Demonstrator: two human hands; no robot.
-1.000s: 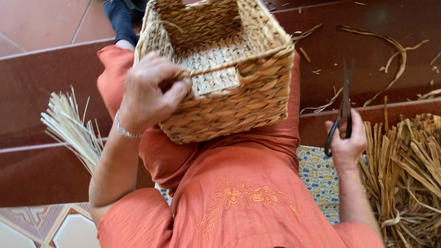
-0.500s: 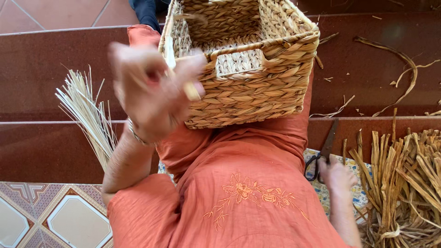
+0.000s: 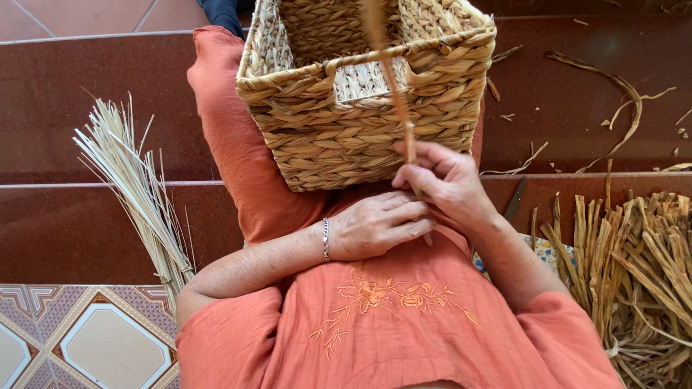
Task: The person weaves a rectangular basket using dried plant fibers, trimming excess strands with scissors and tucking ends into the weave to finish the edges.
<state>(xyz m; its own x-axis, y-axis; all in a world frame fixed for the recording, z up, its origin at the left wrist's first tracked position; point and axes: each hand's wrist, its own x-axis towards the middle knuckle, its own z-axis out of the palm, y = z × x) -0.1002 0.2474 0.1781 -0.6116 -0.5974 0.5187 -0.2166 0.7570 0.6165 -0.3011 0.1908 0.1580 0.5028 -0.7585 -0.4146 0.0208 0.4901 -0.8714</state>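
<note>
A woven straw basket (image 3: 375, 137) with a handle cut-out rests on my lap, which is covered by orange clothing. My right hand (image 3: 447, 180) is just below the basket's near wall, its fingers pinched on a thin tan straw strand (image 3: 393, 79) that runs up past the rim. My left hand (image 3: 378, 227), with a silver bracelet at the wrist, lies on my lap touching the right hand and the strand's lower end.
A bundle of pale thin straws (image 3: 137, 191) lies on the dark red steps to the left. A heap of thick dried brown stalks (image 3: 634, 266) fills the lower right, with scissors (image 3: 515, 200) partly hidden beside my right arm. Loose stalk scraps (image 3: 620, 108) litter the upper step.
My right hand has left the scissors by the stalk heap and come to the lap, now pinching a strand. My left hand came off the basket's side down to the lap.
</note>
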